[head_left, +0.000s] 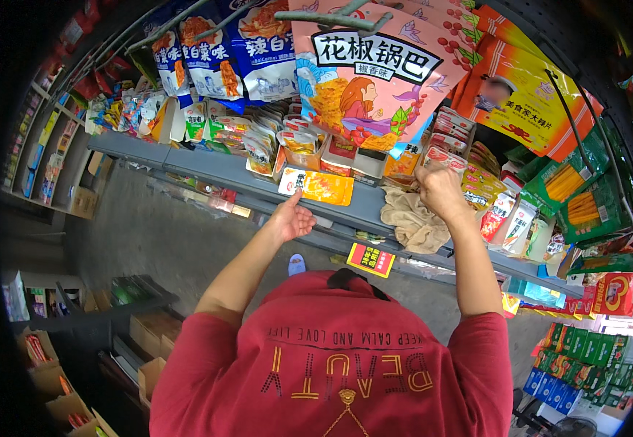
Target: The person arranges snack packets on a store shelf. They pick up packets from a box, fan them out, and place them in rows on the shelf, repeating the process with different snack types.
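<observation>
My left hand (293,219) is at the shelf's front edge, palm up with fingers loosely curled, its thumb at the end of an orange and white snack packet (320,186) that lies flat on the grey metal shelf (185,164). My right hand (441,188) is bent over the front of a display box of red and white snack packets (444,159); its fingertips are hidden, so a grip cannot be made out. Just beneath that hand a crumpled beige cloth (415,221) drapes over the shelf edge. Open boxes of small packets (299,143) stand in a row behind the orange packet.
Large pink snack bags (373,71), blue bags (207,54) and yellow-orange bags (518,98) hang from metal hooks above the row. A red and yellow sign (371,260) hangs below the shelf edge. Cardboard boxes (155,333) stand at lower left, stacked cartons (584,349) at lower right.
</observation>
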### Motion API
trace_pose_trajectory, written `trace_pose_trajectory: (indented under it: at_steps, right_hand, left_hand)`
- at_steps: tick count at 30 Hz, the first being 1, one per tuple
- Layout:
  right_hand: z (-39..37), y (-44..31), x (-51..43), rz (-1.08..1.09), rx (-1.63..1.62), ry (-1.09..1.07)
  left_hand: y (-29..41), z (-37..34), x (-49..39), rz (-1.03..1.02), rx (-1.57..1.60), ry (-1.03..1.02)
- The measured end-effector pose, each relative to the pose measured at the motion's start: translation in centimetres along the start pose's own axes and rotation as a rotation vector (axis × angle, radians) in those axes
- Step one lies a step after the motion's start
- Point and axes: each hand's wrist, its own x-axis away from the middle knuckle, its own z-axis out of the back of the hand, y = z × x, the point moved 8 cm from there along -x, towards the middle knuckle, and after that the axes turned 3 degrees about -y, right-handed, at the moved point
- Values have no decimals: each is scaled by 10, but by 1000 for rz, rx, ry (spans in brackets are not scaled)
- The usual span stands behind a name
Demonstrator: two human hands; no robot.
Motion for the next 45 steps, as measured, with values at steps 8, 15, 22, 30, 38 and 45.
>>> trace_pose_trajectory:
  at_steps: [8, 15, 22, 30, 38, 45]
  right_hand:
    - [-4, 15, -31, 9, 27, 63]
    - [-24, 39, -48, -83, 154, -63]
    - [3, -35, -16, 165, 153, 264]
    - [-113, -150, -30, 364, -226, -83]
    - [-173, -145, -1, 222, -93, -260]
    - [-144, -153, 14, 307, -200, -248]
  left_hand:
    - [13, -3, 11, -103, 219, -23]
    - [21, -6, 19, -209, 260, -52]
    - [-4, -5, 27, -176, 304, -80]
    - [-21, -5, 12, -89, 271, -133]
    - [-18, -16, 13, -119, 216, -194]
    - [-21, -19, 8, -172, 273, -128]
